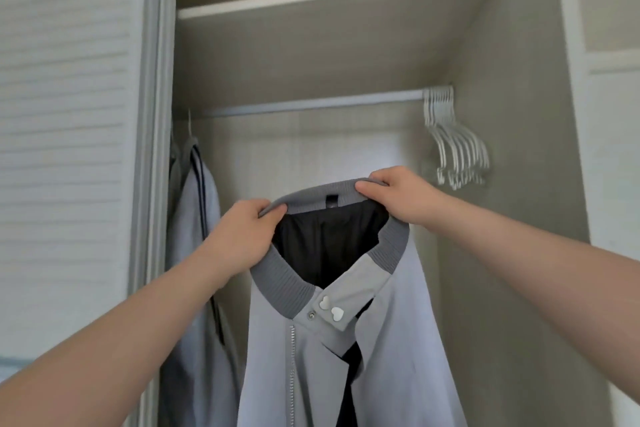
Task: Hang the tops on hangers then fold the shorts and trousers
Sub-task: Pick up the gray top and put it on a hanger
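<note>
Hands (pixel 239 236) (pixel 405 199) grip jacket (pixel 381 340) below rail (pixel 311 103), beside hangers (pixel 453 142).

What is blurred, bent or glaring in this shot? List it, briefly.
Head view: the daylight is soft and even, with no glare or hard shadows. Head view: the white hangers on the rail and the louvred door are smeared by blur. Head view: the wide lens tilts the shelf. Head view: the jacket, its collar pinched by the left hand and right hand, is sharpest.

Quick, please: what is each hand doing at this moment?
Left hand: grips the jacket by its collar.
Right hand: pinches the same collar.
</note>
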Tool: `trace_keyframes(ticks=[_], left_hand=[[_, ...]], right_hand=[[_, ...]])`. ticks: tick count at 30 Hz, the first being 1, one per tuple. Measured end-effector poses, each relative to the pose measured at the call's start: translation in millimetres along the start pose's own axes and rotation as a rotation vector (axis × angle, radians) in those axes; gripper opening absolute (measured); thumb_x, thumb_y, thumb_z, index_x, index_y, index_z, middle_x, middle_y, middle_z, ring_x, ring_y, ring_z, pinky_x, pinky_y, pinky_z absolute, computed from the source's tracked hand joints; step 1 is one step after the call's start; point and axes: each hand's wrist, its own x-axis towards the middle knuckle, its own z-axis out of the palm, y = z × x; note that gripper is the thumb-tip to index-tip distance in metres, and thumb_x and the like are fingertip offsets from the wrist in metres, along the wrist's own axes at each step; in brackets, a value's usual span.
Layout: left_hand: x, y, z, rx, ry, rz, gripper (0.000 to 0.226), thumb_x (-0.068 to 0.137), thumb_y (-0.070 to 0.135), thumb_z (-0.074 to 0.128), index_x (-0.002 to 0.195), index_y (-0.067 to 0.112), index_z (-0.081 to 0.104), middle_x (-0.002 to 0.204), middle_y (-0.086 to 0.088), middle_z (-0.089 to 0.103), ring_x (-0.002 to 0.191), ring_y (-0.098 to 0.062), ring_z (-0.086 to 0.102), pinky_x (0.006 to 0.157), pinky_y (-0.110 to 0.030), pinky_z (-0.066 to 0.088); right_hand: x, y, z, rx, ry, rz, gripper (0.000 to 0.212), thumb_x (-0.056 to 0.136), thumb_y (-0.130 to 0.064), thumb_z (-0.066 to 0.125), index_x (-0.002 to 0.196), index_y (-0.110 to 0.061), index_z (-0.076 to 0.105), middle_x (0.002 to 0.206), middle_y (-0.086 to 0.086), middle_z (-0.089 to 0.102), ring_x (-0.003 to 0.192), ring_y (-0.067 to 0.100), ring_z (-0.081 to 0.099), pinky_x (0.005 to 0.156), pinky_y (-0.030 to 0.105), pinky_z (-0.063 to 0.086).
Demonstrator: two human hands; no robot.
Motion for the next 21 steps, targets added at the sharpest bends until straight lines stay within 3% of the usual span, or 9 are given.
trace_keyframes(ticks=[2,6,8,11,14,17,21], left_hand=[[30,14,-2,-0.044,-0.014,0.011,0.039,0.103,0.037,0.050,0.078,0.007,0.056,0.071,-0.007,0.049,0.066,-0.017,0.047,0.065,-0.030,0.034],[83,50,2,-0.200,-0.014,-0.062,0.038,0.102,0.031,0.056,0.100,-0.005,0.067,0.097,-0.020,0.072,0.090,-0.033,0.070,0.072,-0.036,0.048],[103,72,9,-0.252,0.010,-0.075,0.030,0.102,0.026,0.058,0.103,-0.002,0.067,0.108,-0.024,0.071,0.100,-0.036,0.070,0.076,-0.036,0.052],[130,100,24,-0.294,0.055,-0.070,0.026,0.102,0.024,0.057,0.109,0.000,0.064,0.107,-0.020,0.070,0.097,-0.034,0.069,0.083,-0.043,0.056],[148,120,36,-0.230,0.099,-0.032,0.020,0.102,0.022,0.054,0.096,0.003,0.060,0.080,-0.012,0.060,0.069,-0.027,0.059,0.058,-0.030,0.049],[156,128,48,-0.069,0.126,-0.009,0.022,0.101,0.019,0.053,0.082,0.008,0.053,0.069,-0.008,0.052,0.057,-0.023,0.050,0.044,-0.023,0.041],[161,119,62,0.030,0.125,-0.010,0.023,0.101,0.020,0.053,0.083,0.006,0.054,0.072,-0.009,0.053,0.060,-0.025,0.051,0.048,-0.027,0.044]], right_hand=[[21,-10,-22,-0.118,0.017,-0.004,0.045,0.100,-0.033,0.057,0.065,-0.014,0.036,0.061,-0.001,0.032,0.057,0.016,0.033,0.052,0.028,0.027],[56,-29,-64,-0.363,0.067,0.036,0.046,0.102,-0.029,0.056,0.061,-0.015,0.040,0.057,0.002,0.045,0.049,0.017,0.046,0.039,0.020,0.035],[69,-34,-78,-0.528,0.078,0.041,0.041,0.102,-0.029,0.054,0.065,-0.013,0.046,0.063,0.007,0.052,0.059,0.025,0.055,0.048,0.024,0.041],[84,-26,-86,-0.802,0.106,0.040,0.029,0.101,-0.032,0.055,0.079,-0.013,0.057,0.088,0.011,0.063,0.086,0.029,0.059,0.075,0.033,0.048],[94,-6,-91,-0.993,0.250,0.062,0.014,0.097,-0.023,0.054,0.105,-0.017,0.063,0.119,0.009,0.065,0.109,0.031,0.062,0.081,0.034,0.042],[104,16,-98,-1.128,0.369,0.132,0.033,0.091,-0.015,0.052,0.123,-0.016,0.060,0.130,0.010,0.060,0.123,0.031,0.053,0.089,0.037,0.040],[116,46,-98,-1.222,0.383,0.267,0.046,0.092,-0.019,0.051,0.138,-0.016,0.050,0.140,0.013,0.047,0.130,0.031,0.041,0.101,0.040,0.034]])
